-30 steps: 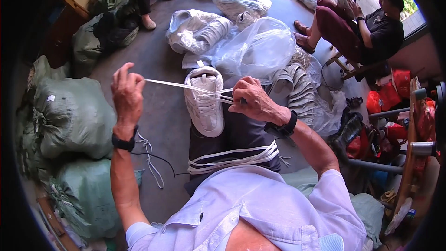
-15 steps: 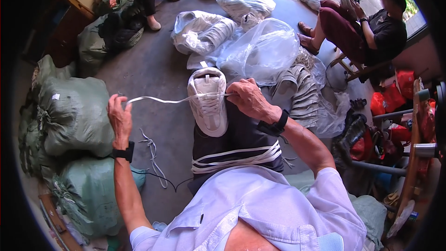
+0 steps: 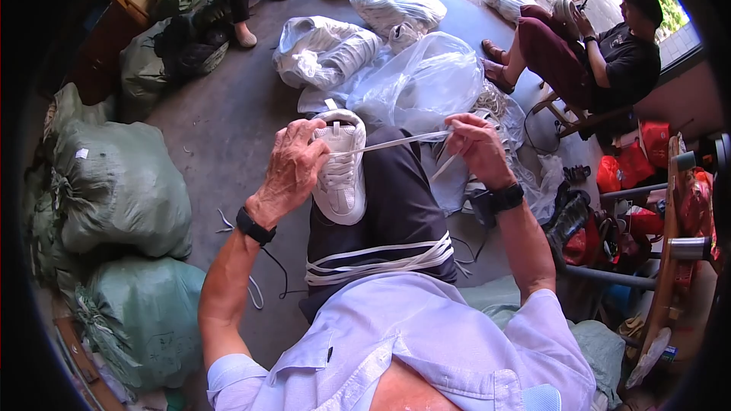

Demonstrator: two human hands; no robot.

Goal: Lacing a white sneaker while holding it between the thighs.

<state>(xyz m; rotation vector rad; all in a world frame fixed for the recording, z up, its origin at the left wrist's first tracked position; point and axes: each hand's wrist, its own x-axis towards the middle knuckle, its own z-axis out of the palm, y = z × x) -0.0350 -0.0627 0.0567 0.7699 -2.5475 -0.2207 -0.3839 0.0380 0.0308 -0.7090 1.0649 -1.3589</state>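
A white sneaker (image 3: 340, 196) rests on my dark-trousered thighs, toe toward me, with white laces threaded up its front. My left hand (image 3: 293, 164) is closed at the shoe's upper left side, its fingertips curled by the top eyelets; what lies under them is partly hidden. From there a white shoelace (image 3: 396, 141) runs taut to the right. Pinched around that lace is my right hand (image 3: 481, 148), well off to the right of the shoe, and a short lace end hangs below its fingers. More white laces (image 3: 381, 260) lie in a bundle across my lap.
Clear plastic bags (image 3: 419, 80) and a bag of pale shoes (image 3: 327, 52) lie on the floor ahead. Stuffed green sacks (image 3: 126, 186) stand at left. At right are a wooden rack (image 3: 664, 274) and red bags (image 3: 655, 141). A seated person (image 3: 609, 53) holds a shoe; others sit farther back.
My left hand has come in from the far left to the shoe's side. My right hand has moved out to the right, drawing a lace with it.
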